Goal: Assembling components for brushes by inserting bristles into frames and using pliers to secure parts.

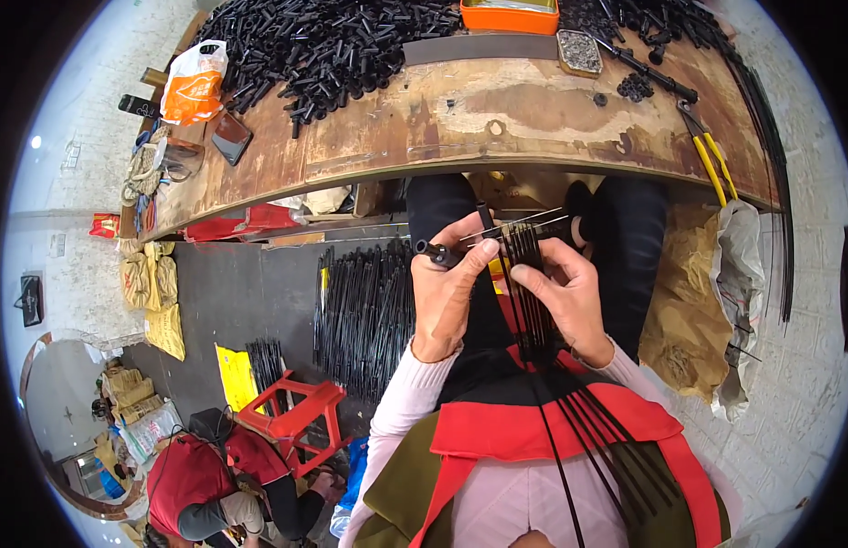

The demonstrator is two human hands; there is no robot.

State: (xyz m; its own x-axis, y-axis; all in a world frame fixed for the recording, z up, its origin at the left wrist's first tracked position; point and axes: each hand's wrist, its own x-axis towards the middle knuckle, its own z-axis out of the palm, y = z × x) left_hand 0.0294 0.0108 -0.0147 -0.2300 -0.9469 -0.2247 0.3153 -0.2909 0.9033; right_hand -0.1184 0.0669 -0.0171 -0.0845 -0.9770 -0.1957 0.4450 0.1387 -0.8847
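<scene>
My left hand [440, 301] is closed around a short black tube [435, 253] whose hollow end sticks out at the left. Its thumb and fingertips pinch at the top of a bundle of thin black rods [533, 329], which look like umbrella ribs. On the other side, my right hand [574, 292] grips the same bundle, thumb in front. Thin silvery wires [547, 221] cross the bundle's top between the hands. Below, the rods fan out over my red-edged apron [506, 431]. What the hidden fingers touch behind the bundle cannot be seen.
Ahead, a wooden workbench [351, 155] carries a heap of black tubes [323, 55], an orange box [509, 16] and yellow-handled pliers [710, 164]. Black rod bundles [364, 310] lie on the floor at left. Beyond the red stool [291, 416], another person [205, 475] bends down.
</scene>
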